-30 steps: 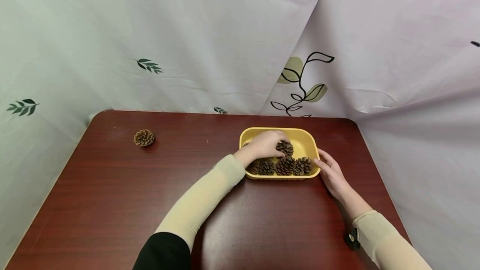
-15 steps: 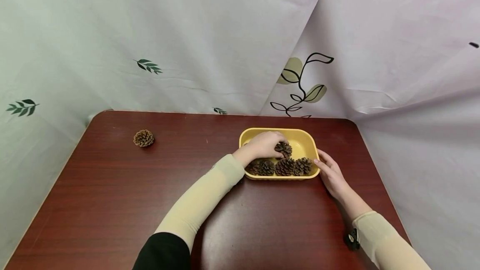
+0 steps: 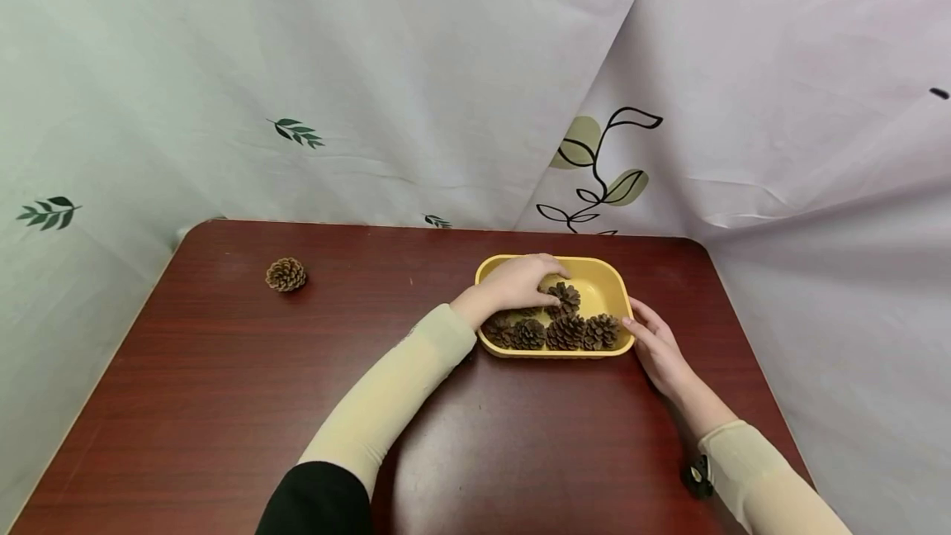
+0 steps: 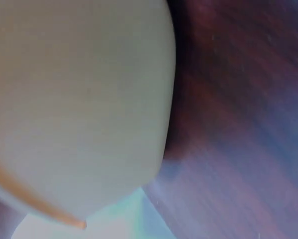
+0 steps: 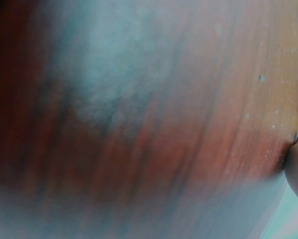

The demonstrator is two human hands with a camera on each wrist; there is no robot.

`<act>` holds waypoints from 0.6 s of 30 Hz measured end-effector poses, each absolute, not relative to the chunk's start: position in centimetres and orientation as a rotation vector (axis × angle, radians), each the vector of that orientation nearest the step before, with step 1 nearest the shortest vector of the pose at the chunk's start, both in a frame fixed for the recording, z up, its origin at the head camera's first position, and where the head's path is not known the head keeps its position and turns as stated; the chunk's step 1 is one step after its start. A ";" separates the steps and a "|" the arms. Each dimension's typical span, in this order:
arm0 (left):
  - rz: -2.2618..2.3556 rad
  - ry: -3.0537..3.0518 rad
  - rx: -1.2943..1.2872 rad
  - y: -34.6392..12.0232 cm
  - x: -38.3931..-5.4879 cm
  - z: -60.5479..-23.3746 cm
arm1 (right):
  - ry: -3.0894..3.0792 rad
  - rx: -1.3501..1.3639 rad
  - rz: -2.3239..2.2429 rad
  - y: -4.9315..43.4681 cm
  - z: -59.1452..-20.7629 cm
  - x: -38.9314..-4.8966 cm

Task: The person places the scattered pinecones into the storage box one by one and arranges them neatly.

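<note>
In the head view, a yellow plastic basket (image 3: pixel 553 355) stands at the table's back right with several brown pine cones in it. My left hand (image 3: pixel 518 281) is over the basket's left part, thumb and fingers spread beside an upper pine cone (image 3: pixel 566 298). The thumb tip is at that cone's edge; the fingers stand apart from it. More cones, such as the pine cone (image 3: pixel 599 332), line the near side; some are partly under the hand. My right hand (image 3: pixel 660 351) holds the basket's right side, thumb over the rim, fingers along the outer wall.
One lone pine cone (image 3: pixel 286 275) lies at the back left of the dark red wooden table (image 3: pixel 245 403). A white leaf-patterned cloth (image 3: pixel 416 73) hangs behind the table. The wrist views show mostly blurred skin or sleeve and tabletop.
The left hand's fingers have spread away from the upper pine cone, and the hand has drawn slightly left. That cone stays in the basket. The right hand has not moved.
</note>
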State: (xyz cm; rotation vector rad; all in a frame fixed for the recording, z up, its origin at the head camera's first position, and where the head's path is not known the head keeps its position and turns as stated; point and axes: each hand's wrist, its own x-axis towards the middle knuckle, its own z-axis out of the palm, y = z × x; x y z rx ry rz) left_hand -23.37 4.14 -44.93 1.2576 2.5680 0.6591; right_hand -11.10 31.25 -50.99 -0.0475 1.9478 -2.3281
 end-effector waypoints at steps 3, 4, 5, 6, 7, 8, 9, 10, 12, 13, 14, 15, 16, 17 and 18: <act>0.698 2.591 1.273 3.3 -23.6 -44.5 | 1.948 -0.054 -2.330 31.2 -51.0 -11.1; 0.706 2.602 1.274 2.9 -23.7 -44.4 | 1.950 -0.054 -2.328 31.2 -51.0 -11.1; 0.711 2.614 1.271 2.6 -23.7 -44.3 | 1.951 -0.054 -2.329 31.2 -51.0 -11.0; 0.715 2.626 1.266 2.3 -23.7 -44.2 | 1.952 -0.053 -2.327 31.2 -50.9 -11.0; 0.716 2.639 1.261 1.9 -23.8 -44.1 | 1.953 -0.052 -2.327 31.2 -50.9 -11.0; 0.718 2.651 1.252 1.6 -23.8 -44.0 | 1.954 -0.050 -2.325 31.2 -50.9 -11.0; 0.723 2.658 1.244 1.3 -23.8 -43.9 | 1.954 -0.047 -2.328 31.2 -50.9 -11.0; 0.730 2.667 1.235 0.9 -23.8 -43.8 | 1.952 -0.045 -2.332 31.2 -50.9 -11.0; 0.744 2.680 1.223 0.3 -23.9 -43.6 | 1.946 -0.049 -2.337 31.3 -50.9 -11.0; 0.752 2.686 1.217 0.0 -24.0 -43.6 | 1.943 -0.052 -2.339 31.3 -51.0 -11.0; 0.761 2.692 1.208 -0.4 -24.1 -43.5 | 1.940 -0.056 -2.340 31.3 -51.0 -11.0; 0.769 2.699 1.202 -0.7 -24.1 -43.5 | 1.938 -0.058 -2.341 31.3 -51.0 -11.0; 0.777 2.707 1.196 -1.1 -24.2 -43.5 | 1.935 -0.061 -2.341 31.3 -51.0 -11.0; 0.781 2.713 1.190 -1.5 -24.4 -43.5 | 1.933 -0.063 -2.341 31.3 -51.0 -11.0; 0.789 2.718 1.184 -1.9 -24.5 -43.5 | 1.932 -0.064 -2.338 31.3 -51.0 -11.0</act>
